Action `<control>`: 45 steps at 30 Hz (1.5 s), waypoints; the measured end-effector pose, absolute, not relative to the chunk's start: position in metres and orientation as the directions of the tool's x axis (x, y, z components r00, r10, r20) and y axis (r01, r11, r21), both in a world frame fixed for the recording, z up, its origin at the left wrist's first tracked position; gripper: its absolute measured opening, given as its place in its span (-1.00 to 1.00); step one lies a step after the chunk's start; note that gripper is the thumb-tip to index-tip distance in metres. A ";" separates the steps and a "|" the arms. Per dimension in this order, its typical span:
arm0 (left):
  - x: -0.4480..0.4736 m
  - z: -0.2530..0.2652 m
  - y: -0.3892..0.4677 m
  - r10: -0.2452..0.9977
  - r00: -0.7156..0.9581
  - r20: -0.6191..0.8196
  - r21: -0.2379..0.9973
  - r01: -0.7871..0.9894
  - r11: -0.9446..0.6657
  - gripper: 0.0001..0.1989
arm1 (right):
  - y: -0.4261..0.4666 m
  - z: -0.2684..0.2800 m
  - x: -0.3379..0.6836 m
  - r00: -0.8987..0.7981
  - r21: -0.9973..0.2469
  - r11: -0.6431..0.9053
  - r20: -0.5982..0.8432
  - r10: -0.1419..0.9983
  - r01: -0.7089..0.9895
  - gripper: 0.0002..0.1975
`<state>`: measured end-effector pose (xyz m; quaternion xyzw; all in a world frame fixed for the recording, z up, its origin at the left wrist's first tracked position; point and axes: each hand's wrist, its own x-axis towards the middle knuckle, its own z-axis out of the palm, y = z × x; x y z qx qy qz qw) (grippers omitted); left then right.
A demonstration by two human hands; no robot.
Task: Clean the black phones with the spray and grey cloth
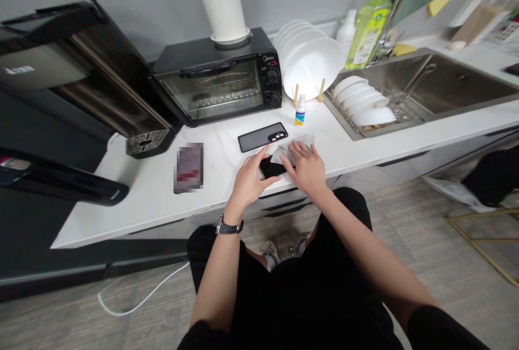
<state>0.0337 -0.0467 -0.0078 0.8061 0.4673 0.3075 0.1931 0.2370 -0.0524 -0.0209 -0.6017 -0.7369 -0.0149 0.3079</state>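
Note:
A dark, flat phone (271, 169) lies near the counter's front edge, partly hidden by my hands and a thin grey, slightly see-through cloth (284, 151). My left hand (250, 178) curves round the phone's left end, thumb along the near side and fingers at the far side. On the cloth rests my right hand (305, 165), its fingers bent over the sheet and its thumb pointing left over the phone. Just behind is a black-rimmed phone case (263, 137) with camera cut-outs. A small white bottle (300, 111) with a blue and yellow label stands upright beyond the cloth.
A pixelated dark flat object (188, 168) lies to the left, near a black drinks machine (117, 74). Behind stand a toaster oven (219, 77) and white plates (314, 66). The sink (446, 79) is at right, with bowls (363, 101) in a rack.

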 end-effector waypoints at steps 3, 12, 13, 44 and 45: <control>0.034 -0.009 -0.046 0.871 0.377 0.314 0.584 0.647 -0.490 -0.13 | -0.059 -0.018 0.210 -0.172 -0.358 0.349 0.441 0.881 0.866 -0.39; 0.028 -0.011 -0.048 0.859 0.399 0.321 0.585 0.630 -0.511 -0.09 | -0.102 -0.010 0.193 -0.303 -0.417 0.480 0.423 0.854 0.772 -0.45; 0.029 -0.011 -0.048 0.863 0.395 0.316 0.592 0.628 -0.504 -0.06 | -0.105 -0.010 0.200 -0.313 -0.428 0.490 0.420 0.852 0.759 -0.48; 0.035 -0.006 -0.047 0.884 0.366 0.292 0.614 0.637 -0.466 -0.05 | -0.049 -0.021 0.256 -0.025 -0.331 0.212 0.490 0.872 0.919 -0.34; 0.035 -0.006 -0.047 0.884 0.365 0.293 0.614 0.637 -0.467 -0.05 | -0.049 -0.020 0.253 -0.034 -0.336 0.219 0.479 0.877 0.916 -0.34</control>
